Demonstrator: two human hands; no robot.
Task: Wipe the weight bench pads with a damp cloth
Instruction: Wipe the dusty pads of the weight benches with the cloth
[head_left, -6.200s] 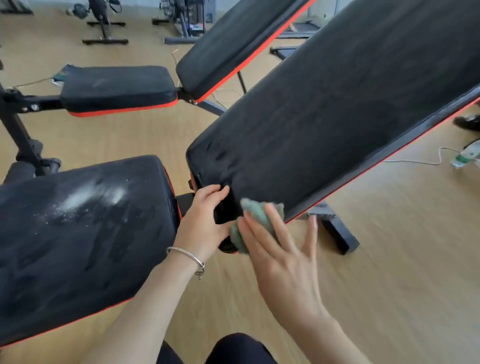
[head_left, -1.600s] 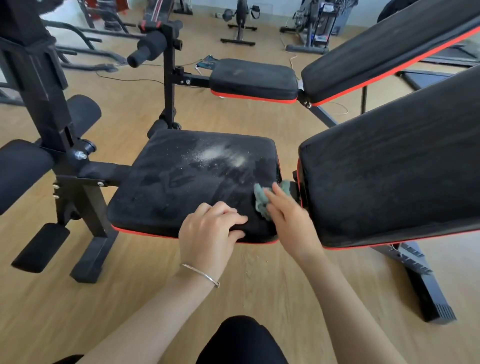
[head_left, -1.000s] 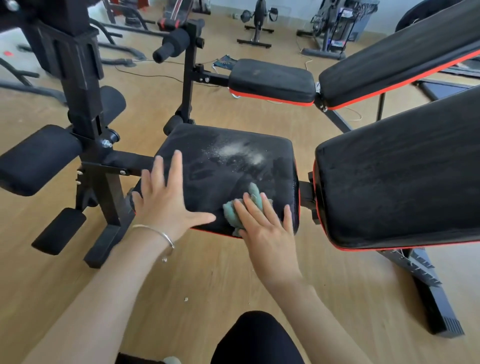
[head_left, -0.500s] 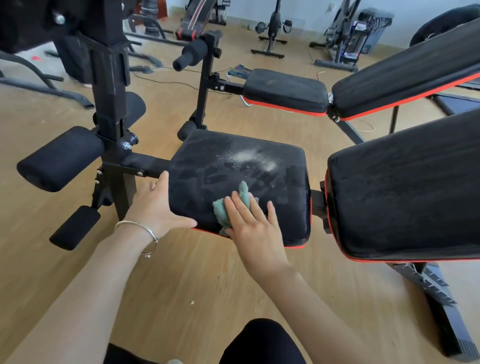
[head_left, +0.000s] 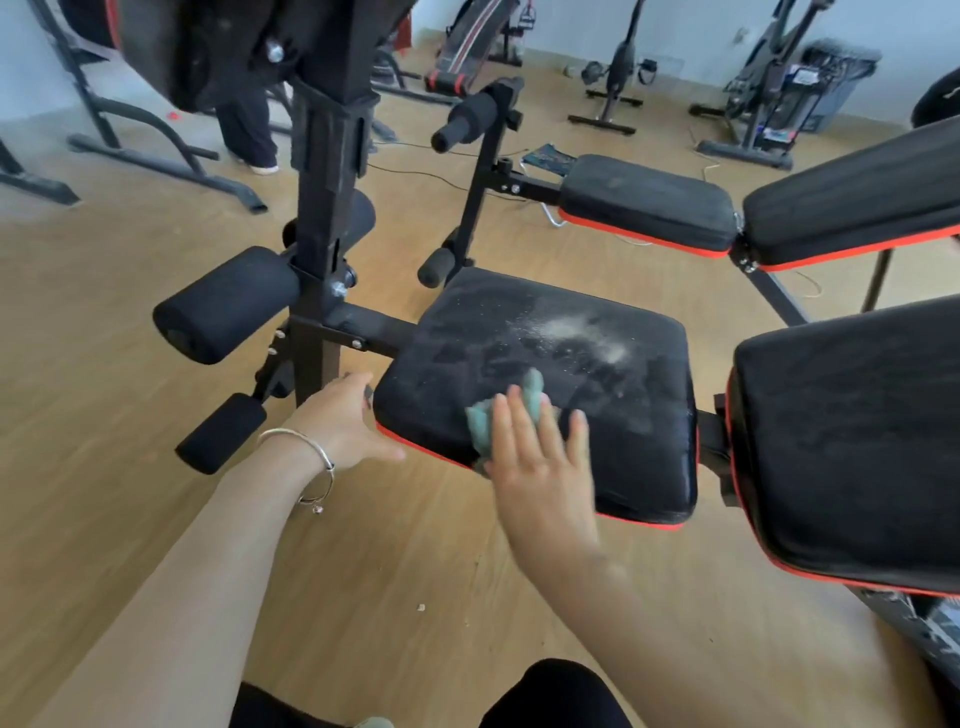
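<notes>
While the right hand lies flat on the seat pad, its fingers straight and spread, it presses the crumpled green cloth down near the pad's near-left part. It pinches nothing; the palm alone pins the cloth. Over at the seat pad's near-left corner sits the left hand, open too, fingers laid against the side wall and thumb splayed out under the red trim, bracing by the look of it, not gripping.

Now the key relation: the white dust patch lies beyond the cloth, toward the seat pad's far right, well apart from the left hand and much nearer the right. The pad's long axis runs sideways across the view, so a push away and rightward looks like the stroke to come.

Nothing lies on the seat pad between cloth and dust. To its right, just across a gap, rises the tilted back pad; to its left stand the frame upright and a foam roller. Behind the seat pad waits a second bench. A hard sweep could flick powder onto the wooden floor beneath.
</notes>
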